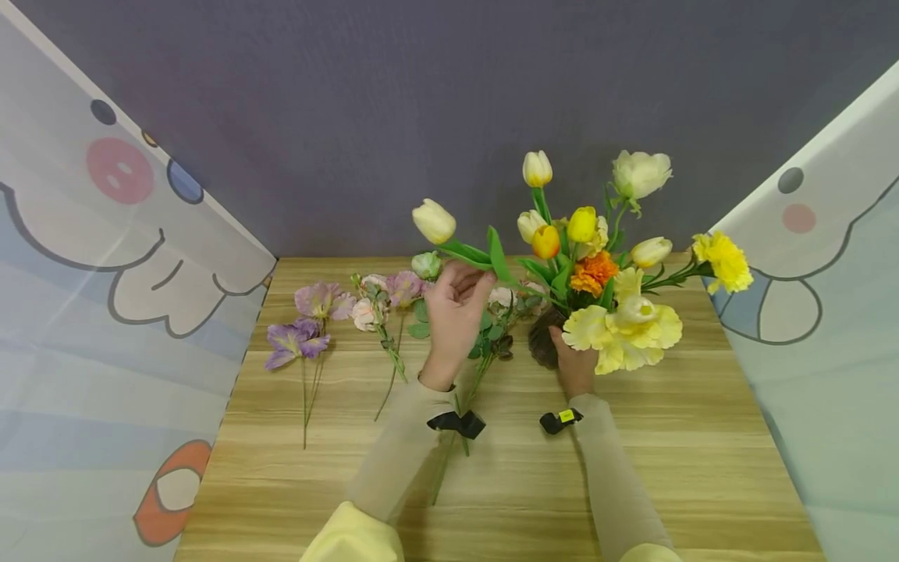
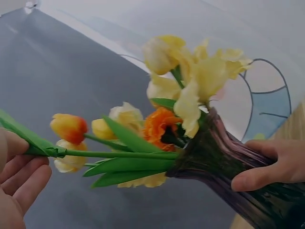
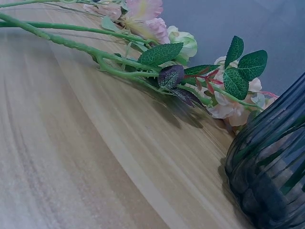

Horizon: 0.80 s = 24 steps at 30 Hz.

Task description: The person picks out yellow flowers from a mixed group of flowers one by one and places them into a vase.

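Observation:
My left hand [image 1: 453, 324] pinches the green stem of a white tulip [image 1: 434, 222] where its leaf joins. In the left wrist view that stem [image 2: 119, 154] runs into the mouth of a dark ribbed glass vase [image 2: 205, 160]. The right hand [image 1: 576, 365] grips the vase [image 1: 543, 341], its thumb lying across the glass in the left wrist view. Standing in the vase are more tulips, an orange carnation [image 1: 594, 272], a yellow carnation [image 1: 723, 261] and a large ruffled yellow flower [image 1: 625, 326]. The right wrist view shows the vase's lower part [image 3: 267, 181], with stems inside, but not the hand.
On the wooden table [image 1: 674, 468] lie purple flowers [image 1: 298, 341], a pale pink rose spray [image 1: 367, 314] and, under the left forearm, more leafy rose stems [image 3: 119, 59]. A grey wall [image 1: 337, 140] stands behind, with printed curtains [image 1: 84, 328] at both sides.

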{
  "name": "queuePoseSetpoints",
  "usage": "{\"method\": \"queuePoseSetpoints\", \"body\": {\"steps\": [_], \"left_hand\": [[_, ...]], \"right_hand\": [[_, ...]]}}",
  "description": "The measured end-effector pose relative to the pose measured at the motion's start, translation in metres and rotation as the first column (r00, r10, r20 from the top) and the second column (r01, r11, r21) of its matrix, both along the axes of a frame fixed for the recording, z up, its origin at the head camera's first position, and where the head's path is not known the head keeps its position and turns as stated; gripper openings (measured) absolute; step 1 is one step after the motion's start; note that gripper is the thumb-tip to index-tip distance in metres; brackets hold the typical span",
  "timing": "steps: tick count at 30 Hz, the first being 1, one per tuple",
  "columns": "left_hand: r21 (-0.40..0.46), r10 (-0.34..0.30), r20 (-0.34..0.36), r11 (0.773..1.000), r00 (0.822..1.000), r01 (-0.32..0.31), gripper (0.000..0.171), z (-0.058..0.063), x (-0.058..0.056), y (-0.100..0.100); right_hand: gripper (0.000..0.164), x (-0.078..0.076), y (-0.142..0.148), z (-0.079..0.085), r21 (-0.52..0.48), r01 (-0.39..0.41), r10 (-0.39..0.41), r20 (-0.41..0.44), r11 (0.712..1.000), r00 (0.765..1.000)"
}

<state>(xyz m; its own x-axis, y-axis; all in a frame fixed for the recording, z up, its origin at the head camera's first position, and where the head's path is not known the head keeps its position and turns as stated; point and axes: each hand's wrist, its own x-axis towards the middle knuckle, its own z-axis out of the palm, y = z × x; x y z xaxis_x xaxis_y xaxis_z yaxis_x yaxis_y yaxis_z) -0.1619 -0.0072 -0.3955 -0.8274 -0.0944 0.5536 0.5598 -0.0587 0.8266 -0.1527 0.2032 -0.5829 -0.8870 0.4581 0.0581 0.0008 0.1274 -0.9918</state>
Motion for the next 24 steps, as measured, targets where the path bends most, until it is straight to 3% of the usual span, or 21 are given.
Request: {"method": "queuePoseSetpoints", "body": {"steps": [3,7,9,14,17,20,24], "left_hand": [[-0.064,-0.019,-0.014,0.998,1.0,0.018,0.02,-0.002,-0.001,0.008],[-0.109,-0.028,-0.026,0.994,0.999,0.025,0.019,-0.004,-0.004,0.015],[-0.132,-0.007,-0.027,0.991,1.0,0.003,0.018,0.005,-0.001,0.017],[-0.164,0.017,-0.067,0.986,0.998,-0.027,0.015,0.02,-0.001,0.018],[-0.206,0.004,-0.098,0.978,0.995,-0.024,0.017,0.016,-0.01,0.02],[-0.27,-0.015,-0.115,0.963,0.993,-0.017,0.016,0.019,-0.012,0.025],[-0.37,-0.043,-0.081,0.929,0.996,0.01,0.013,0.012,-0.013,0.034]], "right_hand": [[0.067,-0.002,0.001,-0.001,-0.018,-0.016,0.016,-0.017,1.0,1.0],[0.073,-0.004,0.002,-0.005,-0.128,-0.073,0.069,-0.037,0.989,0.997],[0.074,-0.003,0.003,-0.007,-0.138,-0.069,0.064,-0.038,0.988,0.997],[0.073,-0.002,0.001,-0.007,-0.021,0.012,-0.012,0.005,1.0,1.0],[0.07,-0.002,0.001,-0.008,0.004,0.027,-0.027,-0.003,1.0,1.0],[0.071,-0.002,0.0,-0.009,-0.01,0.036,-0.036,-0.017,0.999,0.999],[0.072,-0.003,0.0,-0.01,-0.004,0.04,-0.04,-0.049,0.999,0.998]]}}
